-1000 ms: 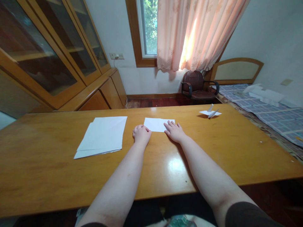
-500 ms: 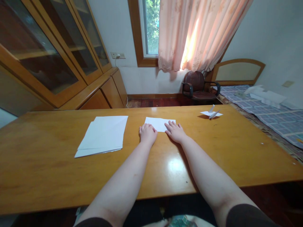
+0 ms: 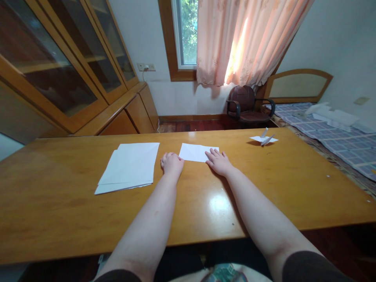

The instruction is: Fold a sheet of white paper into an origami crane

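A sheet of white paper (image 3: 193, 152), folded to a rectangle with a faint crease near its middle, lies flat on the table ahead of me. My right hand (image 3: 217, 161) rests open on its right end, fingers spread and pressing down. At the near left corner of the paper is my left hand (image 3: 172, 164), its fingers curled in and its thumb side close to the corner; nothing shows in its grip. To the left lies a stack of white paper sheets (image 3: 132, 162). A folded white paper crane (image 3: 264, 139) stands at the far right.
The wooden table (image 3: 202, 207) spans the view. Beyond it are a glass-doored cabinet (image 3: 85, 117) at left, a curtained window (image 3: 188, 35) and a brown armchair (image 3: 248, 103). A bed (image 3: 337, 133) stands along the right side.
My left hand has slid left along the paper's near edge, off to its left corner, uncovering more of the sheet. My right hand stays on the right end. The view has shifted slightly.
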The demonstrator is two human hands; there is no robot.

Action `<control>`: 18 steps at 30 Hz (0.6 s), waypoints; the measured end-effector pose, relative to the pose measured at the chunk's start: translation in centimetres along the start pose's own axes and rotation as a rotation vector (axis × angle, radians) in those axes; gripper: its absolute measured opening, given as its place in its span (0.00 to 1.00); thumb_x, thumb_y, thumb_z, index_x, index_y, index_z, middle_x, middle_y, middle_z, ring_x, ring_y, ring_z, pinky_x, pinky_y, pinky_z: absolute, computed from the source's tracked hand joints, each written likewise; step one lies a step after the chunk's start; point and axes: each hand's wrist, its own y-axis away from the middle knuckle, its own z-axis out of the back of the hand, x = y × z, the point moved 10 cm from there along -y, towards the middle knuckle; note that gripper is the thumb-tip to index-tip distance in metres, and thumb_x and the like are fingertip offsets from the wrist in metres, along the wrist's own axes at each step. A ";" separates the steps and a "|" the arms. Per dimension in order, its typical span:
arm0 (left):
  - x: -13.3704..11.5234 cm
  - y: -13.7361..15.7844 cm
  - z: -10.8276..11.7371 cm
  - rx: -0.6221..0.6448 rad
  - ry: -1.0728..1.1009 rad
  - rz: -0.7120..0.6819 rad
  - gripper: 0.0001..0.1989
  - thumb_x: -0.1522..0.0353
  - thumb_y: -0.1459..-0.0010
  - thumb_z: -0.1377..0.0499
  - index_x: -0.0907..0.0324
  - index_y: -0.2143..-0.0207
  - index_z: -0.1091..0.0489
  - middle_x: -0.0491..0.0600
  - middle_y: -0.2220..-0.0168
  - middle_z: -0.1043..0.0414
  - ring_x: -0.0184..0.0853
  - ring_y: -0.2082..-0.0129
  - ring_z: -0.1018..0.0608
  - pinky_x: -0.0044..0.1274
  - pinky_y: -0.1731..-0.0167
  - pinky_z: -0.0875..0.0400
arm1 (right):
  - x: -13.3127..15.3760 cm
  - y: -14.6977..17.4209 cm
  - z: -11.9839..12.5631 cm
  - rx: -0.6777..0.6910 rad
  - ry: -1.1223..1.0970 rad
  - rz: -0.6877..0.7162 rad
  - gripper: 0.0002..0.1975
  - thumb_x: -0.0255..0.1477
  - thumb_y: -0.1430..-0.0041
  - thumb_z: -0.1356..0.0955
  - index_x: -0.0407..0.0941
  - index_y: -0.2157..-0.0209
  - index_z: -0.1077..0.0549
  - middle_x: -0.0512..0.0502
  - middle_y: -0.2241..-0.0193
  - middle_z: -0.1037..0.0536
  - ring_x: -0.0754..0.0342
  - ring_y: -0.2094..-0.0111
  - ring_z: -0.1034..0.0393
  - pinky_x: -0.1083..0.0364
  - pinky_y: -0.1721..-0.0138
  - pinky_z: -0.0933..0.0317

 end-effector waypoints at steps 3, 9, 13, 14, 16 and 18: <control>0.9 -0.3 0.5 -0.010 -0.011 0.036 0.09 0.67 0.49 0.45 0.58 0.72 0.25 0.56 0.55 0.28 0.48 0.46 0.36 0.36 0.48 0.41 | 0.0 0.0 0.0 0.001 -0.003 0.002 0.28 0.44 0.36 0.47 0.52 0.36 0.51 0.45 0.34 0.56 0.47 0.34 0.63 0.40 0.39 0.67; -2.1 0.1 -0.1 -0.070 0.029 -0.167 0.07 0.66 0.48 0.45 0.56 0.74 0.28 0.51 0.55 0.28 0.44 0.44 0.37 0.33 0.44 0.44 | 0.0 -0.1 0.0 -0.015 -0.015 0.003 0.28 0.44 0.36 0.46 0.52 0.37 0.50 0.45 0.34 0.55 0.46 0.34 0.63 0.39 0.39 0.66; -3.2 0.3 -1.5 -0.003 0.021 -0.213 0.07 0.65 0.49 0.44 0.56 0.75 0.29 0.50 0.54 0.29 0.44 0.45 0.36 0.34 0.44 0.44 | 0.0 -0.1 -0.1 -0.007 -0.002 -0.001 0.28 0.44 0.36 0.46 0.52 0.36 0.50 0.45 0.34 0.56 0.46 0.34 0.63 0.39 0.39 0.67; -3.4 0.3 -1.6 0.006 0.019 -0.218 0.07 0.65 0.48 0.44 0.56 0.75 0.29 0.50 0.54 0.29 0.44 0.45 0.36 0.34 0.44 0.44 | -0.1 -0.1 -0.1 -0.007 0.001 -0.002 0.28 0.44 0.36 0.46 0.53 0.36 0.50 0.45 0.34 0.56 0.46 0.34 0.63 0.39 0.39 0.67; -3.5 0.4 -1.5 0.012 0.019 -0.230 0.06 0.64 0.49 0.44 0.55 0.74 0.29 0.50 0.56 0.28 0.43 0.47 0.34 0.34 0.45 0.43 | -0.1 -0.1 -0.1 -0.007 0.003 -0.003 0.28 0.44 0.36 0.47 0.53 0.36 0.51 0.45 0.34 0.56 0.46 0.34 0.63 0.39 0.39 0.67; -3.3 0.4 -1.4 0.014 0.015 -0.216 0.06 0.63 0.49 0.43 0.55 0.73 0.30 0.50 0.58 0.28 0.43 0.48 0.34 0.34 0.45 0.43 | -0.1 -0.1 -0.1 -0.006 0.003 -0.005 0.28 0.44 0.36 0.46 0.53 0.36 0.50 0.46 0.34 0.56 0.46 0.34 0.63 0.39 0.39 0.67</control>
